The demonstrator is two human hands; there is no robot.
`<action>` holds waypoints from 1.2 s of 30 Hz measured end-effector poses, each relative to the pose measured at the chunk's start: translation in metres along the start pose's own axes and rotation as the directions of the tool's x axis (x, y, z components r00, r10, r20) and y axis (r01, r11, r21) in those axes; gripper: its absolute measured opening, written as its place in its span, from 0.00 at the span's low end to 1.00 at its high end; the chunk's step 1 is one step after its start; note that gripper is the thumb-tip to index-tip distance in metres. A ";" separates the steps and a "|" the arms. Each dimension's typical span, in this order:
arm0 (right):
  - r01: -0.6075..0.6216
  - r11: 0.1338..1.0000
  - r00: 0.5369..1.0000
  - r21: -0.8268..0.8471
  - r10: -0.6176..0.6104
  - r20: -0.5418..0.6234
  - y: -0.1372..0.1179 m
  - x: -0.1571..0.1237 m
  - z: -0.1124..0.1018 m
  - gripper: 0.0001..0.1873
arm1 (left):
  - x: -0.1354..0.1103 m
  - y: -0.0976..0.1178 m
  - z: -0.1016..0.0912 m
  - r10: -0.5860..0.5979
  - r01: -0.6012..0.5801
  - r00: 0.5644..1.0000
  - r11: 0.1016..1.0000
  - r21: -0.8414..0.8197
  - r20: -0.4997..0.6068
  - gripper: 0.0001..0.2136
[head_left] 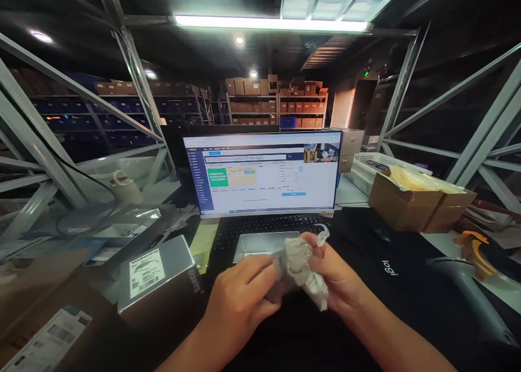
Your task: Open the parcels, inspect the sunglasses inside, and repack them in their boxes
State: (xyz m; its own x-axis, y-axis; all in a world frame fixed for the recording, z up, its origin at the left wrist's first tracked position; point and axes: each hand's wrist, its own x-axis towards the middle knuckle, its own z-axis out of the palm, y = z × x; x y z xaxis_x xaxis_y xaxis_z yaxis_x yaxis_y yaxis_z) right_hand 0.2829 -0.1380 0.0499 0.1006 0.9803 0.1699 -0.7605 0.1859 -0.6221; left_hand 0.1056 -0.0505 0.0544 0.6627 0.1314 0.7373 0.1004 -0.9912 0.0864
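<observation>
Holding a crumpled off-white wad [299, 259] of paper or cloth up between both hands, over the dark desk and on the near side of the monitor [264, 182]. Running lengthwise from far left to near right, and lying closer to the right hand [336, 274]. Gripping the wad's right side with that one; clenching the left hand [242, 293] on a grey shiny piece [278, 268] at the left edge, too blurred for identifying. Counting one wad, one monitor, one keyboard [230, 233], one silver-topped box [158, 269] on the left, plus one handheld barcode scanner [468, 285] and two open cardboard boxes [401, 204] on the right.
</observation>
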 end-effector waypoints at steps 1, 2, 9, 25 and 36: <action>0.007 0.999 0.999 0.043 -0.006 -0.034 -0.001 0.000 0.001 0.20 | 0.000 0.001 0.001 0.003 -0.002 1.000 1.000 0.015 -0.007 0.06; 0.016 0.997 0.997 0.077 -0.011 -0.072 -0.003 -0.001 0.001 0.21 | 0.000 0.002 0.002 0.006 -0.005 1.000 1.000 0.028 -0.017 0.05; 0.088 0.972 0.945 0.220 -0.012 -0.327 -0.016 0.007 0.001 0.22 | 0.002 0.005 0.005 0.057 -0.049 0.991 0.997 0.067 -0.120 0.04; -0.015 -0.165 1.000 -0.986 0.019 -0.018 -0.091 -0.040 -0.014 0.09 | 0.000 -0.001 0.004 0.095 -0.063 0.977 0.983 0.172 -0.189 0.03; 0.307 -0.418 0.558 -0.855 -0.649 0.518 -0.042 -0.041 0.009 0.20 | -0.007 0.000 0.013 0.147 -0.113 0.985 0.949 0.296 -0.096 0.03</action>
State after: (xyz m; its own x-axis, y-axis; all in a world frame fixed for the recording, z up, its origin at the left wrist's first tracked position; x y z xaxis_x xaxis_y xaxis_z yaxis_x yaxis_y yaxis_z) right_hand 0.3045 -0.1862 0.0760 0.2174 0.3919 0.8940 0.8972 0.2805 -0.3412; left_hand 0.1107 -0.0512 0.0410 0.5962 -0.0176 0.8026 0.2402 -0.9501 -0.1993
